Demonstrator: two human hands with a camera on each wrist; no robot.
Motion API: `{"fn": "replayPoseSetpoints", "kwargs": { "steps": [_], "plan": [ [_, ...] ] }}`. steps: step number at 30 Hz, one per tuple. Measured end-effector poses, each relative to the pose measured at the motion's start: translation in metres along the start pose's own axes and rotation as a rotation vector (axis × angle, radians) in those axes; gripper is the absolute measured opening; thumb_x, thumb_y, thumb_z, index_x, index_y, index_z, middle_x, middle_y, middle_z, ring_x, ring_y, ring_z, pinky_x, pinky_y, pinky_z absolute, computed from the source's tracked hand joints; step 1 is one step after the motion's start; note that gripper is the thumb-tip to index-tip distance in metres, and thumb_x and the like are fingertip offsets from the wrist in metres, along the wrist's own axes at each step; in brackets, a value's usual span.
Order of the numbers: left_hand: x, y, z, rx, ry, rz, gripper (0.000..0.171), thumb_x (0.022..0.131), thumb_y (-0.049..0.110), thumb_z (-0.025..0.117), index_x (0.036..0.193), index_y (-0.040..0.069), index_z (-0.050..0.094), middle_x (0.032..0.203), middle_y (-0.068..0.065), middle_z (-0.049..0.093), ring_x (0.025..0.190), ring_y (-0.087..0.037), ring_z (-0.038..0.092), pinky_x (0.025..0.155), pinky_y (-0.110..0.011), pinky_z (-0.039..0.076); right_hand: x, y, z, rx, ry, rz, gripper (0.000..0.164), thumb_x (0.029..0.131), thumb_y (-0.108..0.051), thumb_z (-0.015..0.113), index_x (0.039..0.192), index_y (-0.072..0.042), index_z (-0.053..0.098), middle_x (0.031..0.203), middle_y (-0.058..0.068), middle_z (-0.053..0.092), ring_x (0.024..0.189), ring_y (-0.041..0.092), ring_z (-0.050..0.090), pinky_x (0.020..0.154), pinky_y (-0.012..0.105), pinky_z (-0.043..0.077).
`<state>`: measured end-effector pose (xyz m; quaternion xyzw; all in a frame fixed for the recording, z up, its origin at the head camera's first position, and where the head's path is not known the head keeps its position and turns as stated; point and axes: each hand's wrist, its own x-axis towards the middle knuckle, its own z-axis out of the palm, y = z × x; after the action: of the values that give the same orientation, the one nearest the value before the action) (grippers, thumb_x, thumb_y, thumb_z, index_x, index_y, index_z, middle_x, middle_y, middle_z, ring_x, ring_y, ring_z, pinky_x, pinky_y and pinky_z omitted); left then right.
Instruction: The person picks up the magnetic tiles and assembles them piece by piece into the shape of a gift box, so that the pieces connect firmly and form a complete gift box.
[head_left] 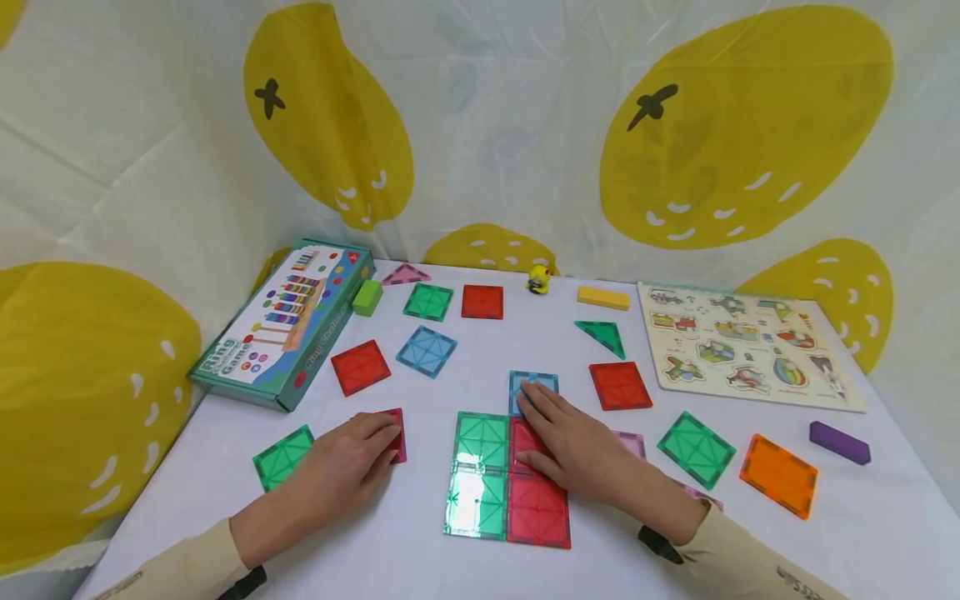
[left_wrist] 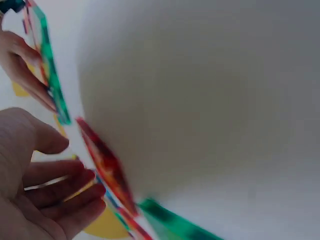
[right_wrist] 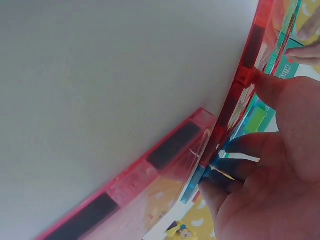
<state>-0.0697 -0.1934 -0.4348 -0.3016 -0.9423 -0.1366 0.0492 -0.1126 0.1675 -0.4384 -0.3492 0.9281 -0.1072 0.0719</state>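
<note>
In the head view my left hand (head_left: 348, 450) reaches over a red square tile (head_left: 401, 437), which its palm and fingers partly cover. The left wrist view has its fingers loosely extended at that tile (left_wrist: 110, 167); whether they touch is blurred. My right hand (head_left: 573, 442) rests on a joined group of see-through tiles, fingertips on a light blue tile (head_left: 547, 382) and thumb on a red tile (head_left: 517, 433). Another red tile (head_left: 538, 508) sits below, and two green tiles (head_left: 480, 442) adjoin on the left. A pink tile (head_left: 630, 443) is partly hidden by the right hand.
Loose tiles surround the hands: a green one (head_left: 281, 457) by the left forearm, red (head_left: 620, 386), green (head_left: 697, 450) and orange (head_left: 780, 475) at right. A game box (head_left: 281, 321) lies back left, a picture puzzle board (head_left: 742, 350) back right, a purple block (head_left: 840, 442) far right.
</note>
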Motion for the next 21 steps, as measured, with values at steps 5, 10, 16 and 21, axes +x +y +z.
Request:
{"fn": "replayPoseSetpoints", "kwargs": {
  "steps": [5,10,16,21],
  "plan": [
    [-0.006,-0.005,0.006,0.035,-0.032,-0.086,0.056,0.089,0.019,0.088,0.136,-0.003,0.069,0.139,-0.013,0.063,0.127,-0.031,0.060,0.091,-0.042,0.060,-0.003,0.001,-0.001,-0.007,-0.015,0.007,0.087,0.100,-0.050,0.070,0.165,-0.004,0.034,0.171,0.016,0.027,0.156,0.038,0.024,0.105,0.048,0.052],
    [0.000,0.002,0.014,0.077,-0.048,-0.018,0.059,0.093,0.024,0.083,0.141,-0.005,0.064,0.147,-0.017,0.058,0.134,-0.035,0.056,0.096,-0.044,0.057,-0.005,0.000,-0.002,0.002,-0.025,0.016,0.088,0.100,-0.053,0.068,0.166,-0.006,0.033,0.172,0.014,0.025,0.157,0.037,0.022,0.107,0.047,0.051],
    [0.015,0.005,0.017,0.069,-0.051,-0.003,0.059,0.095,0.020,0.082,0.144,-0.005,0.062,0.150,-0.017,0.056,0.137,-0.034,0.054,0.098,-0.044,0.056,-0.008,-0.002,0.000,0.009,-0.033,0.011,0.088,0.100,-0.053,0.069,0.166,-0.008,0.032,0.173,0.013,0.024,0.158,0.035,0.021,0.108,0.048,0.050],
    [0.033,0.007,0.015,0.018,-0.096,0.015,0.061,0.095,0.023,0.082,0.145,-0.006,0.060,0.151,-0.017,0.055,0.138,-0.034,0.052,0.097,-0.044,0.057,-0.009,-0.002,0.002,0.018,-0.022,0.002,0.087,0.101,-0.053,0.067,0.166,-0.007,0.032,0.173,0.013,0.024,0.158,0.035,0.020,0.109,0.049,0.048]
  ]
}}
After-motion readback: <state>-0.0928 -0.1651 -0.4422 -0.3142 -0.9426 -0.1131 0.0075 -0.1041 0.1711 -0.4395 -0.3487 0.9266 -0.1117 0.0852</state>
